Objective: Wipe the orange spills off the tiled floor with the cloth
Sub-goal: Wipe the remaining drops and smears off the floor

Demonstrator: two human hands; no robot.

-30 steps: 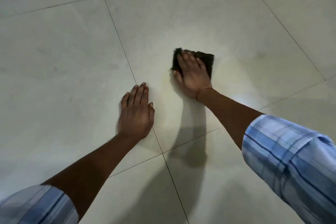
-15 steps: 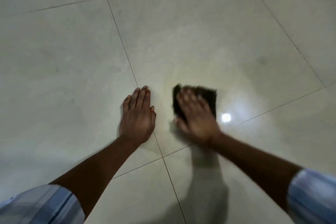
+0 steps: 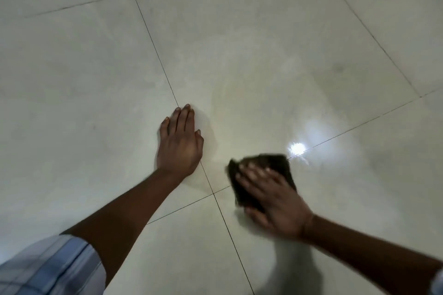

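your right hand (image 3: 275, 201) lay palm down on the dark cloth (image 3: 262, 175), fingers spread flat over it, pressing rather than clenching; the cloth's far edge and left corner showed beyond your fingertips. hand and cloth were blurred. the cloth sat on the tiled floor (image 3: 263, 43), just right of a grout crossing. your left hand (image 3: 179, 143) was open and empty, flat on the floor, near the cloth but apart from it. a faint yellowish film (image 3: 230, 93) marked the tile beyond both hands. a bright glare spot (image 3: 297, 148) lay just beyond the cloth. a checked blue sleeve (image 3: 52, 268) covered your left upper arm. no writing was legible
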